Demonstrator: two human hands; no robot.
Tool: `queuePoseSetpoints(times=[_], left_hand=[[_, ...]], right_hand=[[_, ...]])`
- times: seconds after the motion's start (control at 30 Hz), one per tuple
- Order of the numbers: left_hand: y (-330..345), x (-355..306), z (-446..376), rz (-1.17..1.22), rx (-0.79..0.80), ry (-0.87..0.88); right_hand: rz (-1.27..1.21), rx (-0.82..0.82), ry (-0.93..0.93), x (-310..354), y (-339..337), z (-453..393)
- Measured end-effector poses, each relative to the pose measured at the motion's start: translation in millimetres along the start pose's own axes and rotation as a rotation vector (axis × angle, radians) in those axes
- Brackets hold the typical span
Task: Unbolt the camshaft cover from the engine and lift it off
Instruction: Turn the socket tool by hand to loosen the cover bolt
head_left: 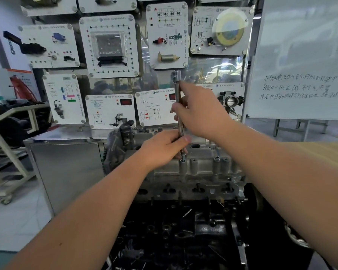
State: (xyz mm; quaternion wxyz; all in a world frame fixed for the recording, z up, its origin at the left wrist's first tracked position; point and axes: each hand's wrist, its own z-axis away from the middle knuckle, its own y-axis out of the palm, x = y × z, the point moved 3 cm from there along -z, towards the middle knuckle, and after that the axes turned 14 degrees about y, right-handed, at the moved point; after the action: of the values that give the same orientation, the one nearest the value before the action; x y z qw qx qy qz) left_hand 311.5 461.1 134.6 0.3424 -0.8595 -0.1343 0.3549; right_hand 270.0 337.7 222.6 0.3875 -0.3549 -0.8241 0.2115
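- The cover (201,162) is a grey cast-metal piece sitting on top of the engine (183,221), centre of view, just in front of a steel cabinet (66,168)
- Its surface is dull and grimy, with a row of upright tubular bosses along the near edge and a round hole on top
- A long chrome wrench (178,106) stands nearly upright, its lower end meeting a bolt (183,159) at a near-edge boss
- The left hand (164,147) grips the wrench low down, fingers curled round the shaft
- The right hand (201,112) grasps the shaft higher up
- Behind stand a panel board (109,45) and a whiteboard (304,55)
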Motion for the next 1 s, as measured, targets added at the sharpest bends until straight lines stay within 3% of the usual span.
queuePoseSetpoints(times=[0.1,0.33,0.7,0.83,1.0], left_hand=[[-3,-2,3,0.098,0.054,0.021],[-1,-6,2,0.029,-0.016,0.072],[-2,0,2,0.137,0.021,0.038],[-1,-2,2,0.106,-0.011,0.051],[-4,0,0,0.149,0.039,0.052]], right_hand=[[-0.016,0.053,0.009,2,1,1],[-0.095,-0.075,0.065,-2,4,7],[-0.116,-0.018,0.098,-5,5,5],[-0.055,-0.091,0.08,-3,3,3],[0.044,-0.004,0.04,4,7,4]])
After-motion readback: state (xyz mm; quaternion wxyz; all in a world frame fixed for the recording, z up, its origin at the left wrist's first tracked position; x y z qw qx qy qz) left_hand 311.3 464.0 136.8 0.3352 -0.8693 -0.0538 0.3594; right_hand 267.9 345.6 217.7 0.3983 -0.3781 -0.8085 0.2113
